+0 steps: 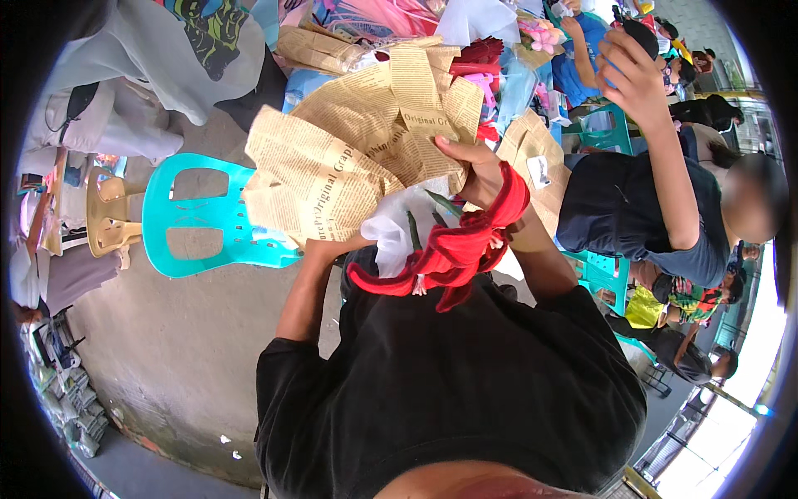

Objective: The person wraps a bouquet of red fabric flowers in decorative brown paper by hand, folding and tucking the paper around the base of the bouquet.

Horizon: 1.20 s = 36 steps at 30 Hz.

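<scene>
In front of my chest is a bouquet with large red fuzzy flowers (465, 249), which look made of pipe cleaner, on green stems. White wrapping tissue (391, 229) surrounds the stems. Tan newsprint-patterned wrapping paper (341, 150) fans out beyond it, creased and folded. My right hand (480, 172) is closed on the paper's right side, thumb on top, fingers mostly hidden behind the red petals. My left hand (353, 244) reaches under the paper's lower left edge. Its fingers are out of sight beneath the paper and tissue.
A table ahead is piled with craft materials, including pink mesh (386, 21) and another tan paper sheet (532, 158). A turquoise plastic chair (158, 218) stands at my left. On the right, a seated person in dark clothes (640, 200) raises an arm. More people are beyond.
</scene>
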{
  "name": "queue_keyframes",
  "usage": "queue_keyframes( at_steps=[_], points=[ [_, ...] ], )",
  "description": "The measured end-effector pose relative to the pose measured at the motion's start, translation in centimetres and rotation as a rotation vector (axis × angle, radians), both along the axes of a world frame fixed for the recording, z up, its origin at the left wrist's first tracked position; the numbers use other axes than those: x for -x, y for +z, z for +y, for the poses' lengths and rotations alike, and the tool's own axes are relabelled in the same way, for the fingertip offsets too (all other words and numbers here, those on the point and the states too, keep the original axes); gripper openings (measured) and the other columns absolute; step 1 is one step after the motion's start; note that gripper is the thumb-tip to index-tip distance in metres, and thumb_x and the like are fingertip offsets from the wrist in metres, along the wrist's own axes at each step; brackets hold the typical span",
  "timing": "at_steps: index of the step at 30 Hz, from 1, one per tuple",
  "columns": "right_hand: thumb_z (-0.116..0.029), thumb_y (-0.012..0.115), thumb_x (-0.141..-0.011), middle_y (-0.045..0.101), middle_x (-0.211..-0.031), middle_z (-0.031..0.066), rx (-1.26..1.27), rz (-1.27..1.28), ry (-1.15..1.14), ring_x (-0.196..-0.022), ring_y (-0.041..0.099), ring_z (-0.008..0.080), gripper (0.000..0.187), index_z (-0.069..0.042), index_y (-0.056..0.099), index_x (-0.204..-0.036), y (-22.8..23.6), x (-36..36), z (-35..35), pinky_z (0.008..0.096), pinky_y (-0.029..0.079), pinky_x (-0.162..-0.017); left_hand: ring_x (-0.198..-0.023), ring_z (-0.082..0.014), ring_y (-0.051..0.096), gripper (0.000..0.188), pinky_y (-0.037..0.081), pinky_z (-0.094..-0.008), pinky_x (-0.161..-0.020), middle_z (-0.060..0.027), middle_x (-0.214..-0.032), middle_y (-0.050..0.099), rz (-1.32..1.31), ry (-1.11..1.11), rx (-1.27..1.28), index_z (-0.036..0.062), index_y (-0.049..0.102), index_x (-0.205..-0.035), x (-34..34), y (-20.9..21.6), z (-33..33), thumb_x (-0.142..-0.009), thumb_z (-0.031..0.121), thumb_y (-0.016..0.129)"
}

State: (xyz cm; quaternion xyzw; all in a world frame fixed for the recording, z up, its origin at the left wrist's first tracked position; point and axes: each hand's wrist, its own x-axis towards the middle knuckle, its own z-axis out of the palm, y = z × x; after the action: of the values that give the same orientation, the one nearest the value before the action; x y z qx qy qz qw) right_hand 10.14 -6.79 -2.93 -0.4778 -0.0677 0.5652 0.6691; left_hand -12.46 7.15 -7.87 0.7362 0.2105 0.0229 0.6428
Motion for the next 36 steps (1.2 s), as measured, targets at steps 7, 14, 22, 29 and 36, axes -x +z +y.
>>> queue_keyframes(
  at_steps=[7,14,22,29,36],
  points=[
    [-0.021,0.054,-0.086,0.058,-0.107,0.0113,0.058,0.086,0.076,-0.091,0.060,0.0170,0.036,0.002,0.050,-0.114,3.2,-0.3,1.3,0.0294,0.048,-0.080,-0.117,-0.0269,0.043,0.066,0.033,-0.0386,-0.097,-0.0082,-0.125,0.048,-0.019,-0.197,-0.499,0.0136,0.050,-0.122,-1.4,-1.6,0.9,-0.066,0.042,0.072],
    [-0.017,0.058,-0.083,0.058,-0.106,0.0078,-0.043,0.035,0.077,-0.092,0.059,0.0167,0.034,-0.002,0.050,-0.113,4.5,-3.8,1.4,0.0321,0.047,-0.083,-0.105,-0.0259,0.052,0.041,0.040,-0.0385,-0.089,-0.0058,-0.111,0.058,-0.137,-0.174,-0.710,0.0148,0.059,-0.109,-2.6,0.0,0.7,-0.070,0.028,0.065],
    [-0.027,0.060,-0.083,0.059,-0.104,0.0061,0.107,-0.019,0.163,-0.093,0.058,0.0147,0.040,0.000,0.051,-0.112,3.7,-3.6,1.0,0.0297,0.046,-0.083,-0.097,-0.0259,0.056,0.041,0.043,-0.0368,-0.083,-0.0086,-0.107,0.060,-0.022,-0.128,-0.515,0.0120,0.059,-0.108,-1.4,-0.8,1.7,-0.070,0.025,0.066],
    [-0.022,0.056,-0.086,0.060,-0.097,0.0064,-0.017,-0.296,0.110,-0.084,0.057,0.0111,0.033,0.003,0.054,-0.108,4.9,-3.0,-0.3,0.0237,0.046,-0.070,-0.096,-0.0248,0.056,0.046,0.043,-0.0353,-0.082,-0.0102,-0.103,0.060,0.053,-0.008,-0.355,0.0085,0.058,-0.108,-0.9,-1.9,2.1,-0.069,0.030,0.068],
    [-0.017,0.059,-0.084,0.059,-0.101,0.0064,-0.081,-0.053,0.175,-0.089,0.058,0.0128,0.034,0.001,0.052,-0.112,3.3,-3.9,-1.4,0.0261,0.047,-0.076,-0.092,-0.0249,0.057,0.040,0.044,-0.0355,-0.080,-0.0104,-0.098,0.062,0.026,0.052,-0.328,0.0079,0.060,-0.104,-1.1,0.5,1.8,-0.070,0.029,0.067]
  ],
)
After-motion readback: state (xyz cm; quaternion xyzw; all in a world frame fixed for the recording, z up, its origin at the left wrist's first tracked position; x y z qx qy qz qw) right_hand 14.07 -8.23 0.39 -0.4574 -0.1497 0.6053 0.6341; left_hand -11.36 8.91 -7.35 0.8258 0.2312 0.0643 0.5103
